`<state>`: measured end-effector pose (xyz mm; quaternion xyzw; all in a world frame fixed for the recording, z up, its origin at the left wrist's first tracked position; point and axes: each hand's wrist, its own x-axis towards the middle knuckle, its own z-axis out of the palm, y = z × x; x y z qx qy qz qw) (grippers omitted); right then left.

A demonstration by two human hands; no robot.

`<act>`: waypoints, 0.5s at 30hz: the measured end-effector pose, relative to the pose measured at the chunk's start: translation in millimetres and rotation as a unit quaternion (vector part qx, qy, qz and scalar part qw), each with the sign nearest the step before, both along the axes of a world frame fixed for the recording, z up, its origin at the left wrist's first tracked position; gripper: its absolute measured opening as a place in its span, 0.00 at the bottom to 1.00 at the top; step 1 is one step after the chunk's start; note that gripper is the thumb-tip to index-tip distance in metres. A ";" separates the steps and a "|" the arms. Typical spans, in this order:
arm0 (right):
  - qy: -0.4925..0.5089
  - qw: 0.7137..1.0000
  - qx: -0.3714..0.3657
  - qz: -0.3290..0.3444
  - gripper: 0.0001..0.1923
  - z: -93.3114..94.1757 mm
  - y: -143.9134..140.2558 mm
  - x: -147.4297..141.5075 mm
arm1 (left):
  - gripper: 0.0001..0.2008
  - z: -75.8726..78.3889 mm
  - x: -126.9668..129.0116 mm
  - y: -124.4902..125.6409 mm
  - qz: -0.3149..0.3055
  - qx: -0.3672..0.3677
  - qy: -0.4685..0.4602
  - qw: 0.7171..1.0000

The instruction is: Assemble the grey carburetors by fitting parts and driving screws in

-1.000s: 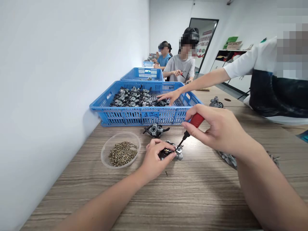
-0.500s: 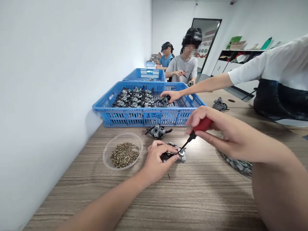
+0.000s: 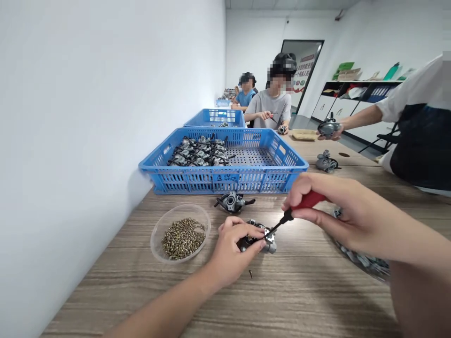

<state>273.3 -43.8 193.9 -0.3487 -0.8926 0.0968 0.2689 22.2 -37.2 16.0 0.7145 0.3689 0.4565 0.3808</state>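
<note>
My left hand (image 3: 234,251) is closed around a small grey metal carburetor (image 3: 270,245), pressing it on the wooden table. My right hand (image 3: 327,213) grips the red handle of a screwdriver (image 3: 308,201). The screwdriver slants down to the left, its tip at the carburetor beside my left thumb and fingertips; the exact contact point is hidden. One loose screw (image 3: 250,273) lies on the table just in front of the carburetor. Left of my left hand stands a clear round tub (image 3: 155,239) of brass-coloured screws (image 3: 183,238). Another carburetor (image 3: 232,202) rests behind my left hand.
A blue crate (image 3: 225,178) holding several carburetors stands behind, with a second blue crate (image 3: 197,121) beyond. A container of metal parts (image 3: 366,263) sits partly under my right arm. A co-worker's hand (image 3: 333,134) holds a carburetor at right; another carburetor (image 3: 327,162) lies nearby.
The co-worker's hand at right has left the blue crate and moved right, now with a carburetor in it. My view has tilted up slightly. My hands keep their hold on carburetor and screwdriver.
</note>
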 end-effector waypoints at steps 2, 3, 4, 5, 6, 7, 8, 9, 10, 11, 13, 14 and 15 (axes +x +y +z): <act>-0.005 0.993 0.099 -0.066 0.09 -4.4 3.4 -6.2 | 0.07 -0.8 -0.2 0.2 0.001 0.005 0.005 1.000; -0.011 0.987 0.132 -0.092 0.11 -5.9 4.5 -8.8 | 0.07 -1.2 -0.4 0.5 0.002 0.007 0.006 1.000; -0.014 0.984 0.141 -0.104 0.11 -6.5 4.8 -10.1 | 0.07 -1.5 -0.6 0.7 0.003 0.008 0.006 1.000; -0.014 0.987 0.123 -0.098 0.10 -5.9 4.2 -9.8 | 0.07 -1.8 -0.9 1.0 0.003 0.007 0.005 1.000; -0.011 0.994 0.083 -0.073 0.09 -4.3 2.8 -8.0 | 0.07 -1.8 -1.2 1.1 0.003 0.006 0.003 1.000; -0.006 0.999 0.029 -0.040 0.09 -2.2 1.1 -5.1 | 0.07 -1.6 -1.5 1.0 0.002 0.004 0.003 1.000; 0.002 1.000 -0.023 -0.007 0.09 0.0 -0.4 -1.6 | 0.07 -1.2 -1.8 0.7 0.000 0.002 0.004 1.000; 0.011 0.998 -0.062 0.017 0.10 1.8 -1.3 1.6 | 0.07 -0.6 -2.0 0.2 -0.001 -0.001 0.006 1.000; 0.018 0.996 -0.082 0.026 0.09 2.6 -1.4 3.9 | 0.07 0.1 -2.2 -0.4 -0.001 -0.003 0.008 1.000; 0.020 0.997 -0.077 0.019 0.07 2.4 -0.5 4.8 | 0.08 0.8 -2.4 -1.0 0.000 -0.006 0.009 1.000; 0.014 0.999 -0.003 -0.032 0.06 -0.6 3.0 2.3 | 0.09 1.7 -2.7 -2.0 0.003 -0.008 0.010 1.000; 0.008 0.997 0.048 -0.065 0.08 -2.6 4.8 -0.2 | 0.09 1.9 -2.9 -2.3 0.004 -0.006 0.008 1.000; 0.001 0.992 0.090 -0.092 0.11 -4.3 6.0 -2.7 | 0.09 1.9 -3.1 -2.4 0.003 -0.003 0.006 1.000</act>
